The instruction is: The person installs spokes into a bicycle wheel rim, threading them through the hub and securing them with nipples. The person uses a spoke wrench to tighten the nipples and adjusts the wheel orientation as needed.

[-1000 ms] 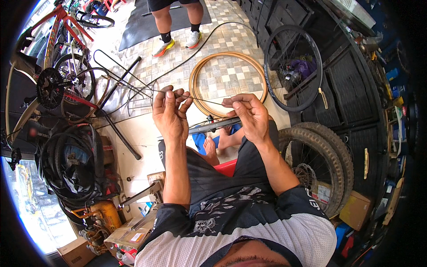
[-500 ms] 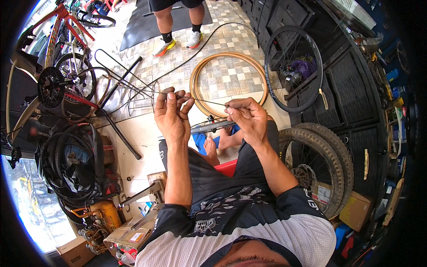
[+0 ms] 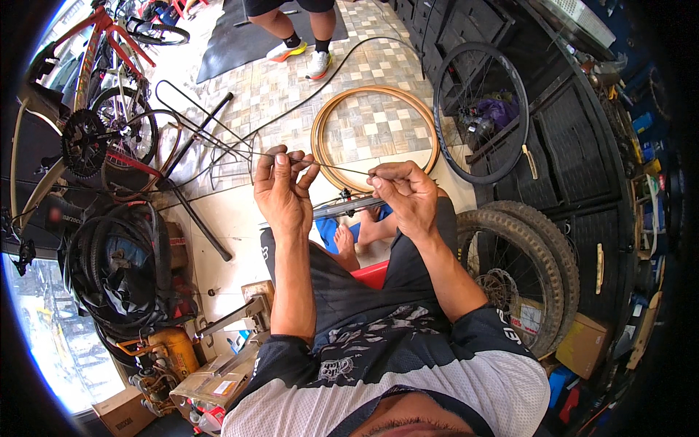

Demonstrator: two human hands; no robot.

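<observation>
A thin dark spoke (image 3: 341, 168) stretches between my two raised hands, sloping slightly down to the right. My left hand (image 3: 282, 198) pinches it with curled fingers and thumb near the left part. The fingers of my right hand (image 3: 408, 198) close on its right end. Below the hands, beyond my knees, a bicycle wheel (image 3: 320, 212) shows nearly edge-on, with its dark hub near my feet; my right hand hides part of it. Tan-brown rims (image 3: 317, 138) lie on the tiled floor just past my hands.
A bicycle frame (image 3: 91, 54) and coiled black tyres (image 3: 98, 262) stand at the left. Black drawers (image 3: 564, 146) line the right side, with a black wheel (image 3: 523, 109) and knobby tyres (image 3: 561, 269) against them. A person's shoe (image 3: 319, 65) is on the floor ahead.
My hands and the spoke have barely moved. The person ahead has moved one foot back and slightly right.
</observation>
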